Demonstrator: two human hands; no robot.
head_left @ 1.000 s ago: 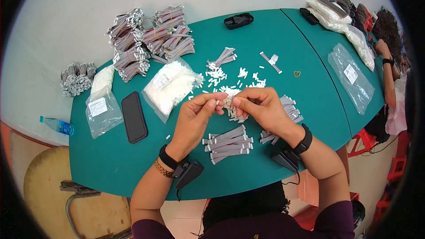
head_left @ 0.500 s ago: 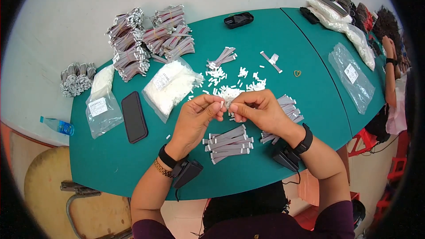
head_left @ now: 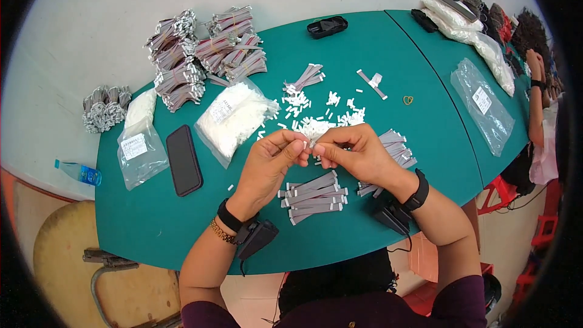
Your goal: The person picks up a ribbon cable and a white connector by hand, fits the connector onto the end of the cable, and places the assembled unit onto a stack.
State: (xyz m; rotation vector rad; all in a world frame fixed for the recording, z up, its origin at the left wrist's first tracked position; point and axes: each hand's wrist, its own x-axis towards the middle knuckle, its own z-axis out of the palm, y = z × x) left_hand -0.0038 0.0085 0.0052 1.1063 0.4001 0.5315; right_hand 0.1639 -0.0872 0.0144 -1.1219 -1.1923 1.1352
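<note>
My left hand (head_left: 268, 164) and my right hand (head_left: 355, 153) meet fingertip to fingertip above the green table (head_left: 152, 218). Together they pinch a small white connector piece (head_left: 308, 144); whether a ribbon cable hangs from it is hidden by my fingers. Just below my hands lies a stack of short grey ribbon cables (head_left: 314, 190). A second lot of grey cables (head_left: 398, 146) shows beside my right wrist. Loose white connector pieces (head_left: 316, 118) are scattered right behind my fingers.
A black phone (head_left: 183, 159) and clear bags of white parts (head_left: 234, 118) (head_left: 138, 146) lie to the left. Bundled cables (head_left: 200, 54) pile up at the far left. A long clear bag (head_left: 483, 103) and another person's arm (head_left: 535, 94) are at right. A water bottle (head_left: 78, 172) lies off the table's left edge.
My fingers have drawn closer together around the small white piece, and the bit of cable visible between them earlier is now covered. Everything on the table has stayed put.
</note>
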